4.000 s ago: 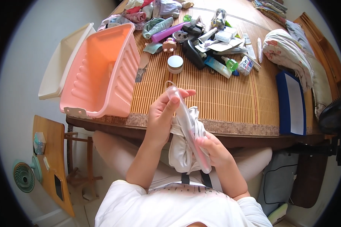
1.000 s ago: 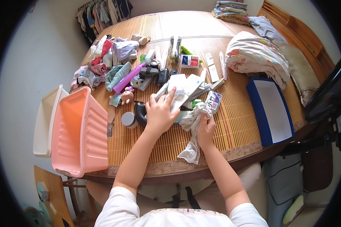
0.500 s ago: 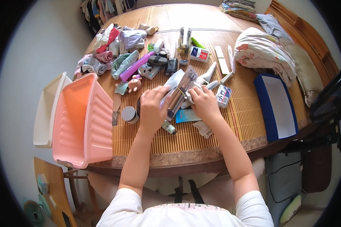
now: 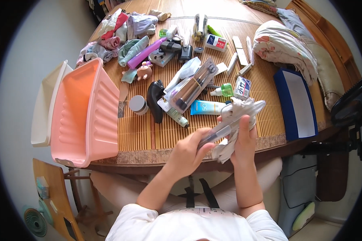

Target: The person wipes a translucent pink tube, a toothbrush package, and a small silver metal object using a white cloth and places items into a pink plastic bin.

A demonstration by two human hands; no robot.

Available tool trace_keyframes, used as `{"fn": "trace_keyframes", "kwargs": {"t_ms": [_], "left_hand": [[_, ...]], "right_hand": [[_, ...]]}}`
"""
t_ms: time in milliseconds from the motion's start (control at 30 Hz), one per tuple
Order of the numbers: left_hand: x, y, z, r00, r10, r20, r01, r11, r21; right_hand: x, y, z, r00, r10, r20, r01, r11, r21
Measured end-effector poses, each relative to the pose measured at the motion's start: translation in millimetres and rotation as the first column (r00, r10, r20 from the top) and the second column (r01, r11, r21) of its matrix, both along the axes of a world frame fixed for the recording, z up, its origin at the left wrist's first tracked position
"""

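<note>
In the head view, a blue tube (image 4: 206, 107) lies just beyond the grip, with a green bottle (image 4: 225, 90) behind it and a small white-and-blue box (image 4: 242, 87) to the right, partly hidden by the held cloth (image 4: 226, 150). To the left of these, ahead of the left hand (image 4: 184, 156), a packet of brushes (image 4: 195, 86) slants over other packages, beside a small pale green tube (image 4: 177, 116) and a curved black object (image 4: 154, 101). A lidded jar (image 4: 138, 105) stands further left, and a pink basket (image 4: 104, 120) well to the left. A shallow blue box (image 4: 297, 105) lies well to the right of the grip, and a heap of clothes (image 4: 124, 30) far off ahead and left.

Both hands are closed on a clear plastic case (image 4: 220, 133), held in front of the body above the near edge of the table (image 4: 269, 149). The left hand pinches its lower end between thumb and fingers. The right hand (image 4: 244, 142), thumb raised along the case, grips its upper part together with the crumpled cloth. The case tilts up to the right.
</note>
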State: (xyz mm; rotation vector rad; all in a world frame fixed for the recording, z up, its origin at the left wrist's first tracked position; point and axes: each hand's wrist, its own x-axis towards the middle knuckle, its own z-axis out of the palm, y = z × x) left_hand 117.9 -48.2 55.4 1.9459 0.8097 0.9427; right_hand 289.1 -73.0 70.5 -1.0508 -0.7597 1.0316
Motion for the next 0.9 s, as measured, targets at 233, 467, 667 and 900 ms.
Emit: {"fn": "trace_keyframes", "kwargs": {"t_ms": [233, 467, 667, 900], "left_hand": [[-21, -22, 14, 0.998, 0.064, 0.028, -0.051, 0.948, -0.314], [-36, -29, 25, 0.998, 0.024, 0.059, -0.015, 0.991, -0.136], [-37, -35, 38, 0.99, -0.136, 0.046, 0.144, 0.922, -0.359], [-38, -41, 12, 0.958, -0.152, 0.242, 0.279, 0.672, -0.686]], "right_hand": [[1, -8, 15, 0.642, 0.113, -0.758, 0.023, 0.986, 0.167], [4, -39, -4, 0.77, 0.412, -0.486, -0.206, 0.883, 0.422], [-1, -36, 9, 0.979, 0.02, -0.202, 0.046, 0.948, 0.316], [-22, -26, 10, 0.968, -0.134, -0.212, 0.19, 0.944, 0.269]]}}
